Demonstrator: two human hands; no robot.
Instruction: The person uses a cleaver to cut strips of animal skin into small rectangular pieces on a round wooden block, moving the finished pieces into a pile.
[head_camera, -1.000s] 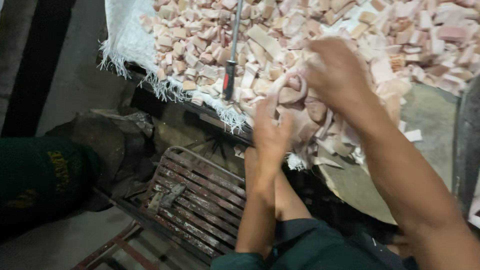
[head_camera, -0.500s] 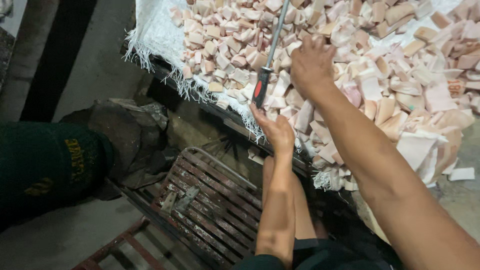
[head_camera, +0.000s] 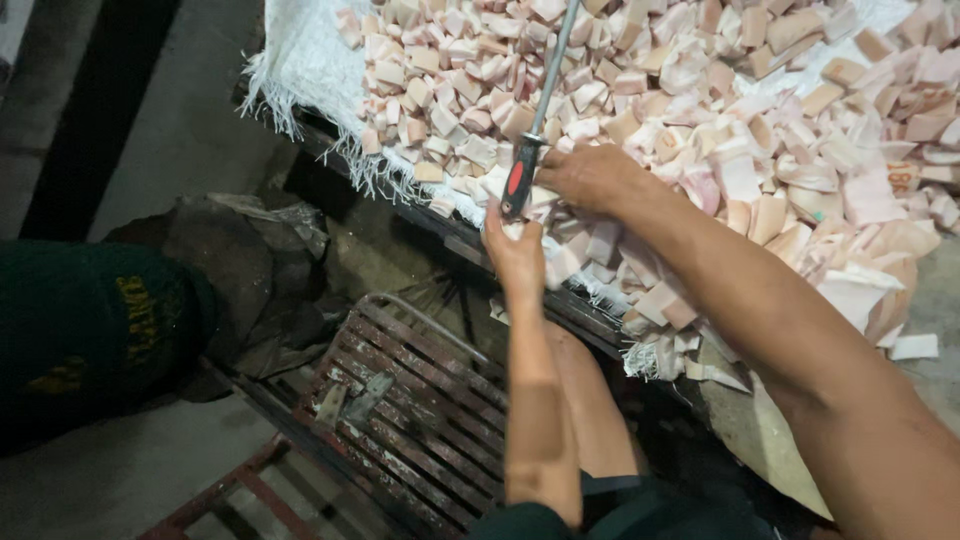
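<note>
left hand (head_camera: 515, 250) fingers pinch black-red handle of long steel sharpening rod (head_camera: 541, 110), steadying it. right hand (head_camera: 590, 175) at 3 o'clock, curled grasping pale pink cut meat chunks (head_camera: 700, 100) heaped on white woven sack cloth (head_camera: 300, 70).

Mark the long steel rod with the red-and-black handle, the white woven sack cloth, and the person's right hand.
steel rod with the red-and-black handle (head_camera: 519, 178), head view, on the handle.
white woven sack cloth (head_camera: 305, 70), head view, bare left part.
right hand (head_camera: 590, 178), head view, back of hand.

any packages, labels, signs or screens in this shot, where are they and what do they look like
Stamp mark: reddish print on a pale meat piece, far right of the pile.
Yellow lettering: on a dark green garment at left.
White woven sack: spread flat under the pile, frayed edge.
No screens or signs.
</note>
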